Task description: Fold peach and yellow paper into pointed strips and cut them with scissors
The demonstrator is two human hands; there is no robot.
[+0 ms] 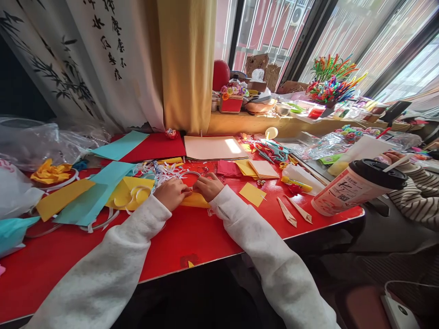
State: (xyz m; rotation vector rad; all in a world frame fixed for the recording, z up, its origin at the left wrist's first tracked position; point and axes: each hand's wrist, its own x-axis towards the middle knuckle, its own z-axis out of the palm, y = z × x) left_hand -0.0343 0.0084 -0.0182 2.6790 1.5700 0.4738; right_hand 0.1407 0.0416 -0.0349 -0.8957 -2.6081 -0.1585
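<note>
My left hand (172,193) and my right hand (208,186) are close together above the red table, fingertips pinched. Between them a thin white ring (190,173) arches up, its lower part hidden by my fingers. Both hands appear closed on its two sides. Under them lies a piece of yellow paper (195,201). Beside my left hand are white paper shreds (164,172) and a yellow sheet (120,194) with curled pale strips on it. A small yellow square of paper (253,194) lies to the right of my right hand.
A pink cup with a black lid (356,187) stands at the table's right edge, near two folded paper pieces (287,211) and a glue tube (297,184). Blue-green paper (98,192) and a yellow paper flower (51,172) lie left. Another person's striped sleeve (414,192) is at right.
</note>
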